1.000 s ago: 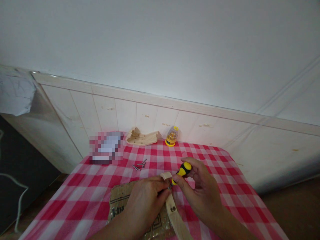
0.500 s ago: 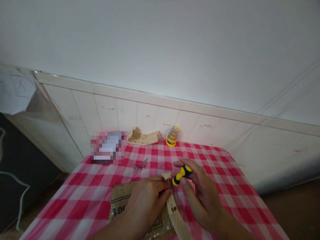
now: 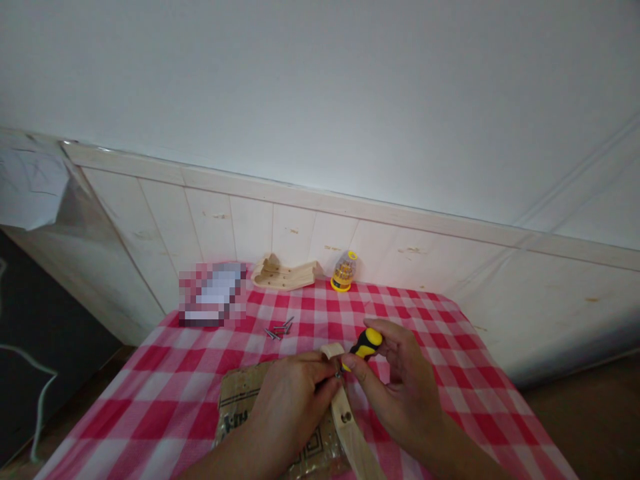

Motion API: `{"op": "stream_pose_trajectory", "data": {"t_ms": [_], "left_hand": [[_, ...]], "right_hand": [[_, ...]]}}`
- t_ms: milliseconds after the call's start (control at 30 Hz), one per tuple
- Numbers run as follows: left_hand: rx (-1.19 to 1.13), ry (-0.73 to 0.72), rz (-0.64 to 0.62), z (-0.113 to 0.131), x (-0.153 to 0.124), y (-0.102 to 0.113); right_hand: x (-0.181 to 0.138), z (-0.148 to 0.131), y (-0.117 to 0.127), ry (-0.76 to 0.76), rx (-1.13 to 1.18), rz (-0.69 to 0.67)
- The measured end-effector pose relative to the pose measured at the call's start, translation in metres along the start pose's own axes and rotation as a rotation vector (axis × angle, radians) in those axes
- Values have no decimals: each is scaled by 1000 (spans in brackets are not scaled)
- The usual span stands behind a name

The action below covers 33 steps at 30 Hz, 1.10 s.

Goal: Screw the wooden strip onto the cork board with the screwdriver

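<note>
Two hands [image 3: 293,395] [image 3: 407,390], fingers [image 3: 360,371] pinched: screwdriver [image 3: 369,342] right, wood [image 3: 354,441] left.

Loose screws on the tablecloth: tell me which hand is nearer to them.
Left. The left hand is close on the near side of the loose screws; the right hand is farther off to their right, holding the screwdriver.

We have open worktop [image 3: 485,393] to the right of the right hand [image 3: 400,387] and a gap between the screws [image 3: 283,327] and the bit case [image 3: 343,275]; the left hand [image 3: 295,397] and driver [image 3: 369,343] block the near middle, and the wall [image 3: 295,237] stops us behind the far wood piece [image 3: 290,279]
</note>
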<state>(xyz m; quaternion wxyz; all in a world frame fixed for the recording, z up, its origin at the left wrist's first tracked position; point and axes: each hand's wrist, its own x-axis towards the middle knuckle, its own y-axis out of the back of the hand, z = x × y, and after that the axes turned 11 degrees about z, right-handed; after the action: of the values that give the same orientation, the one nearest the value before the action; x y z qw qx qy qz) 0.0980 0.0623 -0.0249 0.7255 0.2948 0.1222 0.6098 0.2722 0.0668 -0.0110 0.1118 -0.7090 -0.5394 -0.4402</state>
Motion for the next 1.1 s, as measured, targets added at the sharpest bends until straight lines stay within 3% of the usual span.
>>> {"op": "stream_pose_trajectory", "data": {"t_ms": [167,367,533,1100], "left_hand": [[17,-6,3,0,-1,-1],[23,-8,13,-1,-1,-2],[-7,-7,14,0,0,-1],[16,-6,4,-2,-1,-1]], "right_hand": [[0,0,-1,42,-53,36],[13,-14,7,187,-59,-122],[9,-12,9,74,31,-184],[5,-5,1,77,7,-25]]}}
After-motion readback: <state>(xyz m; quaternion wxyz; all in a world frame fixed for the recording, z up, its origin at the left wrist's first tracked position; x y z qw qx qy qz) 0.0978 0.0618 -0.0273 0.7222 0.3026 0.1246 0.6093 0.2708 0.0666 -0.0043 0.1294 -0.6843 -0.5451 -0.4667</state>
